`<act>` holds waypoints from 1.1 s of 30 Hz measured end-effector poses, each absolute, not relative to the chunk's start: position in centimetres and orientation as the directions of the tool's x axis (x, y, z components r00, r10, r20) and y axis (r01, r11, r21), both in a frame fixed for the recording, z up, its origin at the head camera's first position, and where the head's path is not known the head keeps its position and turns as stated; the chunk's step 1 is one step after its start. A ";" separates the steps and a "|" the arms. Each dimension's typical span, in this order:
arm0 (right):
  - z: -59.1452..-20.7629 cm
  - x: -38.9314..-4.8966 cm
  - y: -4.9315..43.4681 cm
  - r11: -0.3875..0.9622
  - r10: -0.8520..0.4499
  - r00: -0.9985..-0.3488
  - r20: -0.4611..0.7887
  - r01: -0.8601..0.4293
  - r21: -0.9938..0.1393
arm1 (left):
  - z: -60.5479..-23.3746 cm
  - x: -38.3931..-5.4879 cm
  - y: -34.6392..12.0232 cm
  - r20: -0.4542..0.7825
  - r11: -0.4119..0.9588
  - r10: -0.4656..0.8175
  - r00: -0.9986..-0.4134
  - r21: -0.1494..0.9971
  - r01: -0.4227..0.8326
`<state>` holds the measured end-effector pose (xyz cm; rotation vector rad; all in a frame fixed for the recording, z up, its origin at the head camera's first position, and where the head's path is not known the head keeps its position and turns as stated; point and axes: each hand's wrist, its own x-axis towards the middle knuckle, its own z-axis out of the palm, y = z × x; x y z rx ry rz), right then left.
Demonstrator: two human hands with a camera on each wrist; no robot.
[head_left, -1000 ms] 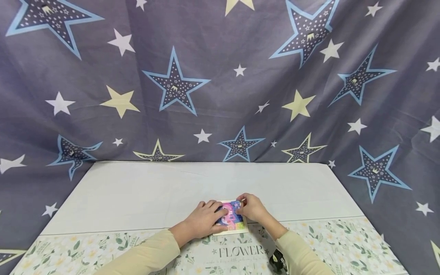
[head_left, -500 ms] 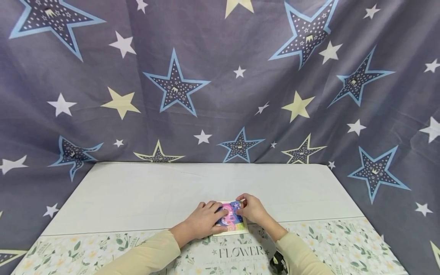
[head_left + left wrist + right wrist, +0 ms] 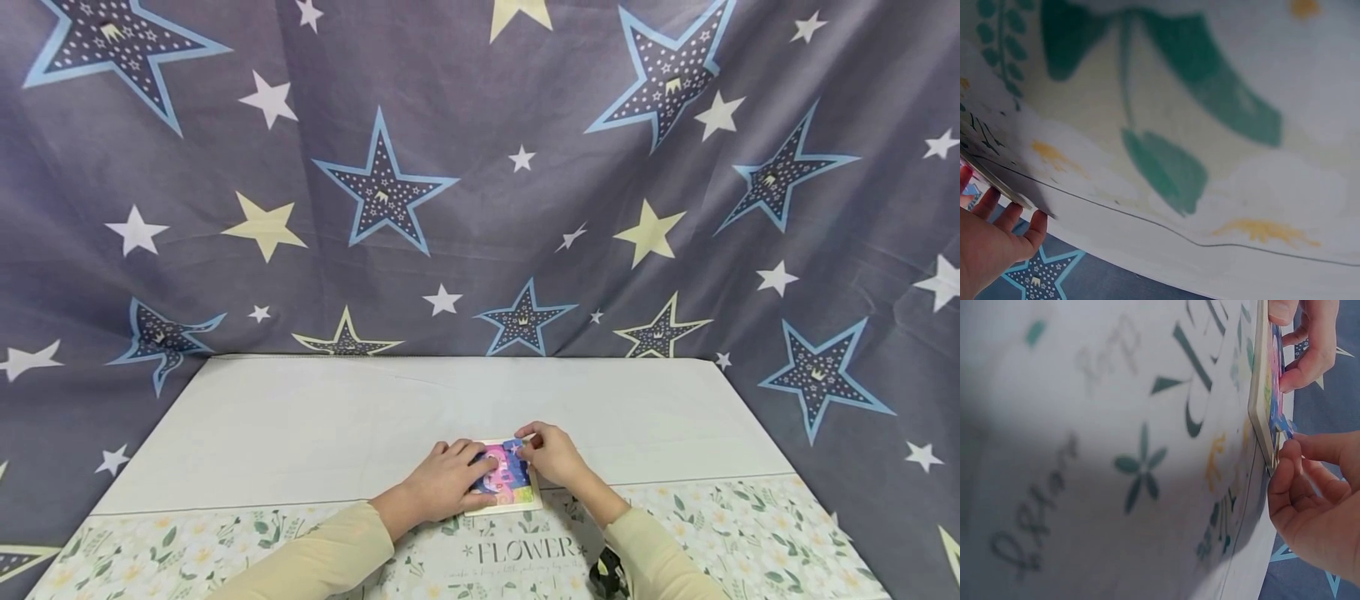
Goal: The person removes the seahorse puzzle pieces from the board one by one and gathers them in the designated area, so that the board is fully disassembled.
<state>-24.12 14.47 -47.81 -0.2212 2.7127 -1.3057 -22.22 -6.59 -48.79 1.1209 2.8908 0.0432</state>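
Observation:
A small wooden jigsaw puzzle (image 3: 504, 507) with a pale frame and a pink and blue picture lies at the table's middle. My left hand (image 3: 444, 482) rests over its left part, fingers spread, thumb along the near side. In the left wrist view, fingertips (image 3: 1036, 226) lie at the board's edge. At the far right corner, my right hand (image 3: 553, 457) pinches a blue puzzle piece (image 3: 1286, 427) bearing a light star. The piece sits tilted above the other pieces in the right wrist view, and my fingertips partly hide it. The left hand covers part of the picture.
White cloth (image 3: 315, 417) covers the table's back half; a floral cover with the printed word FLOWER (image 3: 527, 547) lies in front. A dark curtain with stars (image 3: 480, 208) hangs behind and at both sides. A small black object (image 3: 606, 573) shows beside the right sleeve.
The star piece has turned or shifted slightly under my right fingertips. My left hand stays in place on the puzzle; the head view has tilted up a little.

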 end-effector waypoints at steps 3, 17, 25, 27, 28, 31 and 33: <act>-47.9 -24.2 14.5 0.612 -0.181 -0.982 -0.056 -0.068 -0.788 | -48.8 -22.3 -6.6 -0.031 0.737 0.676 -0.736 0.042 0.675; -47.8 -24.4 14.4 0.511 -0.141 -0.984 -0.112 0.025 -0.859 | -48.8 -22.4 -6.6 -0.051 0.743 0.669 -0.742 0.043 0.667; -47.6 -24.6 14.6 0.460 -0.116 -0.987 -0.110 0.045 -0.887 | -48.8 -22.5 -6.5 -0.047 0.744 0.669 -0.742 0.042 0.667; -47.7 -24.6 14.6 0.451 -0.109 -0.988 -0.106 0.046 -0.891 | -48.9 -22.5 -6.6 -0.049 0.743 0.669 -0.742 0.044 0.667; -47.7 -24.7 14.7 0.450 -0.105 -0.989 -0.104 0.046 -0.892 | -48.9 -22.5 -6.6 -0.050 0.743 0.669 -0.742 0.046 0.667; -47.8 -24.8 14.8 0.445 -0.092 -0.990 -0.106 0.055 -0.894 | -48.9 -22.5 -6.6 -0.053 0.744 0.668 -0.742 0.049 0.666; -47.9 -24.8 15.0 0.445 -0.079 -0.991 -0.109 0.062 -0.893 | -48.9 -22.4 -6.6 -0.055 0.745 0.667 -0.743 0.052 0.665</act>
